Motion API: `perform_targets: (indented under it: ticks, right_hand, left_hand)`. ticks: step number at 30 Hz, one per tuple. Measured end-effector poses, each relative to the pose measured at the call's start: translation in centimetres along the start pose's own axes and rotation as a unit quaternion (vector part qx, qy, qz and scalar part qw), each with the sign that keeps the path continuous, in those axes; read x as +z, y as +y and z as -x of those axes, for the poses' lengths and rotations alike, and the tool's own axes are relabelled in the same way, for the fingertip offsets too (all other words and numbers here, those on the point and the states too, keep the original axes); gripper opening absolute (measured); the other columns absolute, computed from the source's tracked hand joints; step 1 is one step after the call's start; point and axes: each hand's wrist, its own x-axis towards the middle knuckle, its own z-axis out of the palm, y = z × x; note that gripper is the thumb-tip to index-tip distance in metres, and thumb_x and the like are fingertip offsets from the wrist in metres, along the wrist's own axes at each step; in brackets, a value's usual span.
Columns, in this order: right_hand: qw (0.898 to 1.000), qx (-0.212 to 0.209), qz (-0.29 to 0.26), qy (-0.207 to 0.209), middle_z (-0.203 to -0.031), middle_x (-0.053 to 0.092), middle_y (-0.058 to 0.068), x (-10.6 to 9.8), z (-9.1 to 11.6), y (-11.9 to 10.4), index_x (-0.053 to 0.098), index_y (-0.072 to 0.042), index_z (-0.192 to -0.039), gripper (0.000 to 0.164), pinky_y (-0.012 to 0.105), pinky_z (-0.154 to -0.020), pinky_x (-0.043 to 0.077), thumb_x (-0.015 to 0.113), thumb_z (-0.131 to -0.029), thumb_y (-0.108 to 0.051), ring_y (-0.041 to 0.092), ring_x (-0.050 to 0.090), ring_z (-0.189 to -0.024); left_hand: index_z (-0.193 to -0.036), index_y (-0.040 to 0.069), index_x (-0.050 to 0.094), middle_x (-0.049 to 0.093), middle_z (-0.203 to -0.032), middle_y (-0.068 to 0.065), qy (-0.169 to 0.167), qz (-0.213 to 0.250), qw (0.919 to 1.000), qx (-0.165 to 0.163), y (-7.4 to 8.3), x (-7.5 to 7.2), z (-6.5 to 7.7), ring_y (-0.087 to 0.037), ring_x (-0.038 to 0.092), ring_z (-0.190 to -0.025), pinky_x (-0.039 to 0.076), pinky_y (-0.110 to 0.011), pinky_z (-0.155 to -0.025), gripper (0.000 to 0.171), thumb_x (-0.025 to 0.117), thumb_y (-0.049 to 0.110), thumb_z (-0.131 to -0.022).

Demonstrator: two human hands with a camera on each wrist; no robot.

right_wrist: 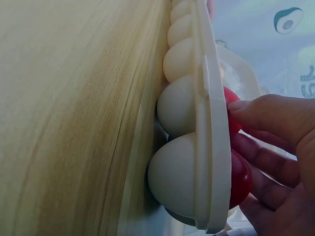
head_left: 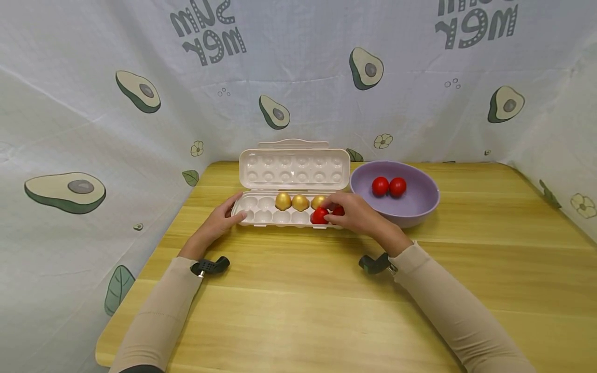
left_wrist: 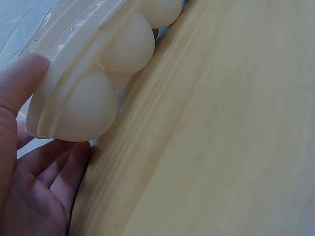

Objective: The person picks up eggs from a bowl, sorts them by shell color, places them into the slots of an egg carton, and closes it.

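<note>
A pale pink plastic egg box [head_left: 282, 225] lies with its lid [head_left: 294, 171] raised behind it. My left hand [head_left: 219, 220] grips its left end, thumb over the rim [left_wrist: 44, 105] and fingers around the outside. With thumb and fingers, my right hand [head_left: 356, 215] pinches a red ball [head_left: 319, 216] at a front-row cup near the right end. Just right of it another red ball [head_left: 338, 211] sits in the front corner, partly covered by that hand. Gold balls [head_left: 300, 202] stand in the back row; the hand hides the back right corner.
To the right of the egg box a purple bowl [head_left: 422, 204] holds two red balls [head_left: 397, 187]. Both stand on a wooden table [head_left: 298, 300]. A white cloth with avocado prints [head_left: 312, 77] hangs behind the table and along its sides.
</note>
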Motion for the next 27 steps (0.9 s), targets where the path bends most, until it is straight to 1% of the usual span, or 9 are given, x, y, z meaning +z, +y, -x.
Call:
perform_targets:
  ticks: [4,9,14,16,18,23,27]
  right_hand:
    - [1.0,-0.002,0.001,0.003,-0.091,0.063,0.001,0.1,0.0,0.1,0.065,-0.009,-0.099,0.021,0.035,-0.075,0.048,0.07,-0.079,-0.016,0.019,0.057,-0.082]
    - [1.0,-0.003,0.006,0.006,-0.092,0.063,0.001,0.2,0.0,0.2,0.065,-0.009,-0.099,0.022,0.033,-0.074,0.049,0.07,-0.079,-0.015,0.017,0.057,-0.082]
    - [1.0,0.013,0.008,0.007,-0.095,0.063,0.001,0.1,-0.1,0.1,0.065,-0.01,-0.101,0.023,0.031,-0.074,0.051,0.07,-0.079,-0.015,0.013,0.058,-0.082]
    - [1.0,0.019,0.004,0.009,-0.095,0.064,0.001,0.0,0.0,0.0,0.065,-0.011,-0.101,0.023,0.031,-0.074,0.051,0.069,-0.08,-0.016,0.012,0.059,-0.082]
    - [1.0,0.021,-0.002,0.011,-0.096,0.065,0.001,-0.2,0.0,-0.1,0.065,-0.01,-0.101,0.022,0.032,-0.074,0.051,0.068,-0.08,-0.015,0.012,0.06,-0.082]
    - [1.0,0.025,0.003,0.016,-0.095,0.065,0.001,-0.9,0.0,-0.3,0.065,-0.011,-0.101,0.02,0.033,-0.074,0.051,0.067,-0.082,-0.018,0.014,0.061,-0.084]
    - [0.999,0.023,0.013,0.036,-0.095,0.065,0.003,-1.7,0.1,-0.2,0.065,-0.009,-0.101,0.022,0.036,-0.073,0.051,0.067,-0.082,-0.019,0.017,0.06,-0.085]
  left_hand:
    - [-0.144,0.019,0.022,0.018,-0.148,-0.001,0.001,-0.001,1.0,-0.001,0.0,0.1,0.0,-0.017,0.018,-0.134,0.019,-0.037,-0.108,0.068,0.058,0.033,-0.088]
    - [-0.144,0.016,0.021,0.018,-0.148,-0.005,-0.003,0.006,1.0,0.0,0.3,0.0,0.0,-0.02,0.019,-0.134,0.019,-0.038,-0.107,0.068,0.058,0.029,-0.088]
    - [-0.144,0.007,0.02,0.017,-0.148,-0.013,-0.01,0.02,0.9997,0.003,1.9,0.0,0.5,-0.027,0.02,-0.133,0.019,-0.042,-0.106,0.067,0.057,0.02,-0.089]
    - [-0.143,0.004,0.019,0.017,-0.147,-0.016,-0.012,0.015,0.9998,0.005,2.5,0.0,0.8,-0.029,0.02,-0.133,0.02,-0.043,-0.106,0.066,0.056,0.017,-0.09]
    - [-0.143,0.003,0.019,0.017,-0.147,-0.016,-0.013,0.008,0.9999,0.003,2.9,0.1,1.0,-0.029,0.021,-0.133,0.02,-0.042,-0.106,0.066,0.055,0.016,-0.09]
    - [-0.143,0.004,0.019,0.017,-0.147,-0.015,-0.014,0.004,0.9999,-0.001,3.1,0.1,1.1,-0.029,0.021,-0.133,0.021,-0.041,-0.106,0.065,0.055,0.017,-0.09]
    - [-0.144,0.006,0.02,0.017,-0.147,-0.014,-0.015,0.017,0.9997,-0.002,2.4,0.0,0.8,-0.029,0.022,-0.132,0.02,-0.042,-0.106,0.066,0.056,0.019,-0.09]
